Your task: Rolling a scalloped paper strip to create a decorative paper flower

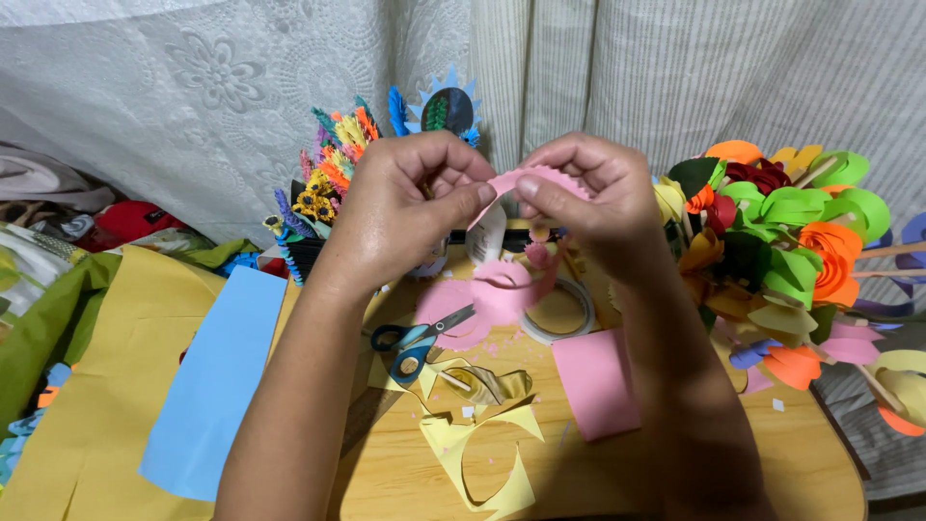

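A blue sheet of paper (217, 381) lies at the left of the wooden table (617, 473), with blue-handled scissors (417, 340) near its centre. Above them, the left hand (400, 207) and right hand (588, 198) both pinch a pink scalloped paper strip (526, 180). Judged step: rolling the strip; continuing calls for steady fingertip tension.

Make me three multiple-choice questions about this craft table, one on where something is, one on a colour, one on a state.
1. Where do the scissors lie?
A. on the wooden table, below the hands
B. on the blue sheet
C. among the paper flowers

2. What colour is the paper strip between both hands?
A. yellow
B. pink
C. green

3. How are the scissors' blades?
A. taped together
B. shut
C. slightly open

Answers: 1 A, they rest on the table beside pink scraps. 2 B, the left hand and right hand pinch pink paper. 3 C, the blades part.
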